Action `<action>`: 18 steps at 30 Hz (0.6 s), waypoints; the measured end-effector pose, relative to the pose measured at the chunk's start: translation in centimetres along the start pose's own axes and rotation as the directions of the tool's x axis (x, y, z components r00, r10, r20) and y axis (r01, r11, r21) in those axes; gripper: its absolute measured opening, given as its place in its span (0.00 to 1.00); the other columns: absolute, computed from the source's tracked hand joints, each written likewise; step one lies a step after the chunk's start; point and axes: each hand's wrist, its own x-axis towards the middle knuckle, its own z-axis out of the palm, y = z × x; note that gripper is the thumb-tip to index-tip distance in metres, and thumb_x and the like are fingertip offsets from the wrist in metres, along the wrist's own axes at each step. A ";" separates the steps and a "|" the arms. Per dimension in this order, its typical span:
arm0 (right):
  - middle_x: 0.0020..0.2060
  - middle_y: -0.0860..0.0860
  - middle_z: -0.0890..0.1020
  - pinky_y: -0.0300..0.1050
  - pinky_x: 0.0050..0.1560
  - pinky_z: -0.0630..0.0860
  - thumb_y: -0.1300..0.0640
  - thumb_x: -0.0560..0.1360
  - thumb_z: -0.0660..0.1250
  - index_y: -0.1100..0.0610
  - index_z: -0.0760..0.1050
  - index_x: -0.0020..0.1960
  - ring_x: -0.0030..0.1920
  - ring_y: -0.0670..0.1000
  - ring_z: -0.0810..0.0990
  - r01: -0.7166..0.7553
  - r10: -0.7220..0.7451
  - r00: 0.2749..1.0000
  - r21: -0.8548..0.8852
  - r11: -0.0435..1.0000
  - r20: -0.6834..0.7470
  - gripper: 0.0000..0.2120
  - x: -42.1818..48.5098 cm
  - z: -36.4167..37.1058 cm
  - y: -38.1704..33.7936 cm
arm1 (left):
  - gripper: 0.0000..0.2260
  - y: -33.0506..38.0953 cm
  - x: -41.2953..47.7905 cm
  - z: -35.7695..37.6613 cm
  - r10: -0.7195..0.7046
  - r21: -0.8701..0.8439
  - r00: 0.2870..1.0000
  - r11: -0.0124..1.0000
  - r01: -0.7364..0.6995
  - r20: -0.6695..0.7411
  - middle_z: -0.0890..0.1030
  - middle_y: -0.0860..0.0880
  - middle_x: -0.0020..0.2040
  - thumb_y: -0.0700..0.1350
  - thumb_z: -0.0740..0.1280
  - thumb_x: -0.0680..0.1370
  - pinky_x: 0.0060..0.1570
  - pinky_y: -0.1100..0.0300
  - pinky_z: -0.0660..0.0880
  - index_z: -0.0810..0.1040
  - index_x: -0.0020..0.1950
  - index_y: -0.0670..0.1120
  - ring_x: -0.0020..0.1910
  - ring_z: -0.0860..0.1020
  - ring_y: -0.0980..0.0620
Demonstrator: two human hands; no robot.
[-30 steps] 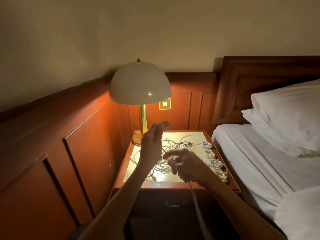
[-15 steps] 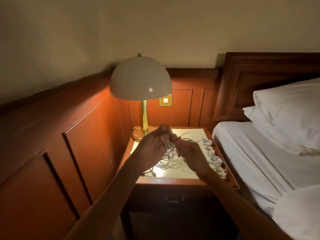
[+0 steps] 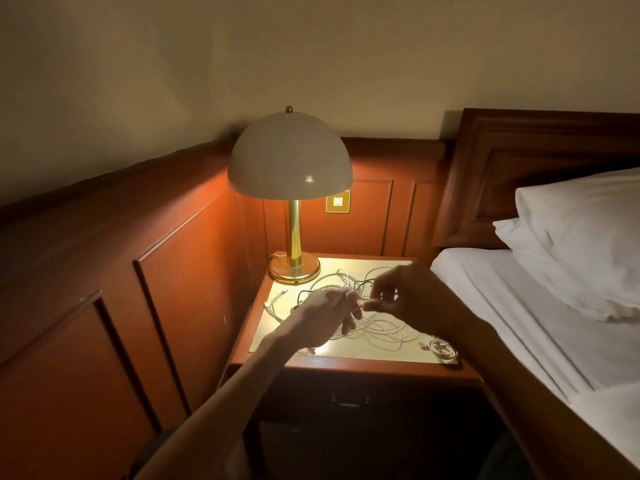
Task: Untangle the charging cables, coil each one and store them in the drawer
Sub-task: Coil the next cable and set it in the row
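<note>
The tangle of charging cables (image 3: 379, 332) lies spread over the pale top of the nightstand (image 3: 346, 362), and part of it is lifted just off the surface so that the crossings can be seen and worked. At 9 o'clock of the tangle, the left hand (image 3: 322, 317) is curled round a few white strands, apparently as an anchor. At 1 o'clock, the right hand (image 3: 415, 299) is held with thumb and forefinger pinched on what looks like a single strand and the other fingers raised clear, probably so that one cable can be drawn free. A black cable (image 3: 363, 282) is threaded through the white ones at 12 o'clock. At 4 o'clock a coiled cable (image 3: 440, 348) is set apart near the edge, seemingly finished. The drawer (image 3: 348, 398), at 6 o'clock, is closed, so storing is judged not yet begun. A lit lamp (image 3: 290, 157) stands at 10 o'clock; a bed (image 3: 519, 323) lies at 3 o'clock.
</note>
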 end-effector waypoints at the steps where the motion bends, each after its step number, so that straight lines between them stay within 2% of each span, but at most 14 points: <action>1: 0.33 0.39 0.78 0.30 0.38 0.72 0.50 0.71 0.76 0.50 0.81 0.44 0.33 0.40 0.78 0.025 -0.028 0.999 0.077 0.997 0.034 0.06 0.3 -1.2 0.1 | 0.18 0.4 -0.1 -0.2 -0.056 -0.114 0.994 0.991 0.066 0.089 0.79 0.52 0.32 0.49 0.57 0.85 0.37 0.62 0.72 0.77 0.41 0.43 0.32 0.78 0.55; 2: 0.31 0.38 0.77 0.27 0.35 0.69 0.51 0.71 0.77 0.49 0.80 0.45 0.31 0.39 0.77 0.038 -0.047 0.997 0.155 0.987 0.056 0.08 0.5 -2.1 0.3 | 0.19 0.9 -0.2 -0.3 -0.072 -0.192 0.983 0.976 0.105 0.171 0.78 0.53 0.31 0.50 0.57 0.84 0.38 0.60 0.73 0.75 0.38 0.43 0.33 0.77 0.53; 4: 0.29 0.42 0.79 0.28 0.29 0.67 0.54 0.69 0.78 0.51 0.81 0.49 0.27 0.40 0.75 0.039 -0.065 0.996 0.362 0.931 0.061 0.10 0.7 -3.0 0.7 | 0.19 2.2 -0.5 -0.4 0.007 -0.381 0.954 0.918 0.113 0.300 0.74 0.54 0.29 0.51 0.57 0.83 0.42 0.60 0.77 0.73 0.35 0.46 0.34 0.77 0.51; 6: 0.30 0.45 0.81 0.31 0.28 0.67 0.57 0.71 0.76 0.54 0.83 0.53 0.26 0.43 0.73 0.020 -0.040 0.999 0.573 0.819 0.023 0.11 0.7 -2.5 1.1 | 0.18 3.5 -0.8 -0.7 0.102 -0.602 0.930 0.786 0.141 0.352 0.71 0.54 0.28 0.49 0.55 0.82 0.47 0.57 0.78 0.74 0.34 0.48 0.31 0.76 0.53; 7: 0.30 0.46 0.81 0.35 0.28 0.65 0.57 0.72 0.74 0.54 0.84 0.53 0.26 0.47 0.71 0.004 -0.011 1.000 0.662 0.750 0.006 0.10 0.6 -1.8 1.1 | 0.18 3.8 -0.8 -0.9 0.112 -0.661 0.931 0.733 0.159 0.348 0.70 0.54 0.27 0.48 0.53 0.82 0.48 0.56 0.78 0.74 0.34 0.49 0.31 0.75 0.53; 9: 0.31 0.55 0.79 0.44 0.29 0.60 0.51 0.74 0.71 0.49 0.85 0.51 0.29 0.59 0.65 -0.001 0.023 1.000 0.776 0.631 -0.017 0.08 0.1 -0.1 0.8 | 0.18 3.8 -0.8 -1.1 0.107 -0.698 0.939 0.697 0.163 0.326 0.68 0.54 0.26 0.47 0.53 0.81 0.51 0.54 0.77 0.73 0.33 0.49 0.31 0.74 0.53; 12: 0.30 0.68 0.68 0.45 0.29 0.60 0.45 0.76 0.65 0.40 0.84 0.41 0.30 0.61 0.63 -0.033 0.072 0.997 0.810 0.586 -0.012 0.10 -0.6 1.8 -0.1 | 0.18 3.5 -0.9 -1.3 0.090 -0.713 0.941 0.677 0.183 0.327 0.70 0.55 0.25 0.47 0.54 0.81 0.55 0.51 0.75 0.73 0.32 0.50 0.32 0.74 0.53; 16: 0.29 0.70 0.67 0.44 0.28 0.61 0.43 0.76 0.65 0.42 0.84 0.43 0.28 0.60 0.63 -0.091 0.135 0.991 0.823 0.561 0.018 0.10 -1.0 3.1 0.1 | 0.17 3.1 -1.0 -1.8 0.029 -0.734 0.926 0.620 0.278 0.376 0.73 0.51 0.29 0.44 0.55 0.83 0.58 0.51 0.76 0.77 0.37 0.46 0.32 0.78 0.53; 18: 0.28 0.67 0.69 0.46 0.28 0.62 0.42 0.75 0.67 0.46 0.85 0.46 0.27 0.60 0.63 -0.092 0.139 0.990 0.837 0.539 0.019 0.11 -1.1 3.9 0.4 | 0.16 3.3 -0.9 -2.1 -0.027 -0.692 0.921 0.651 0.312 0.389 0.77 0.50 0.32 0.43 0.56 0.83 0.62 0.49 0.74 0.80 0.42 0.44 0.35 0.82 0.52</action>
